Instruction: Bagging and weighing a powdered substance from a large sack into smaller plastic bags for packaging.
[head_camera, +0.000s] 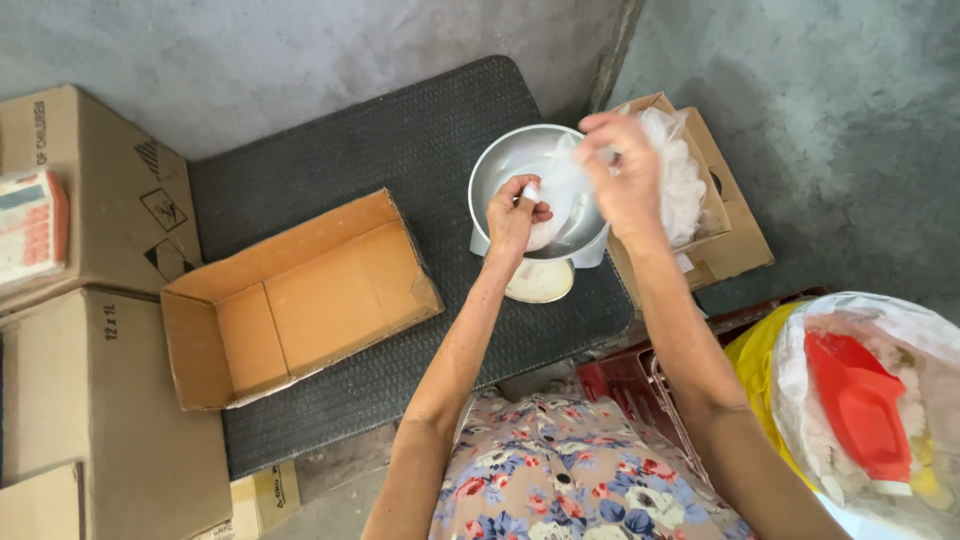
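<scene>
My left hand (514, 214) and my right hand (622, 172) both grip a clear plastic bag (561, 186) of white pieces above the metal bowl (500, 168) of a weighing scale. The left hand pinches the bag's lower end over the bowl. The right hand holds the bag's upper end, blurred, in front of a small cardboard box (728, 232) filled with more white bags (682, 186). The scale's round dial (540, 282) shows under the bowl. The scale stands on a dark woven mat (400, 160).
An open, empty cardboard tray box (300, 300) lies on the mat at left. Closed cartons (90, 400) stack along the left edge. At lower right a big sack of white pieces (880, 400) holds a red scoop (860, 405), beside a dark red crate (625, 380). The floor is concrete.
</scene>
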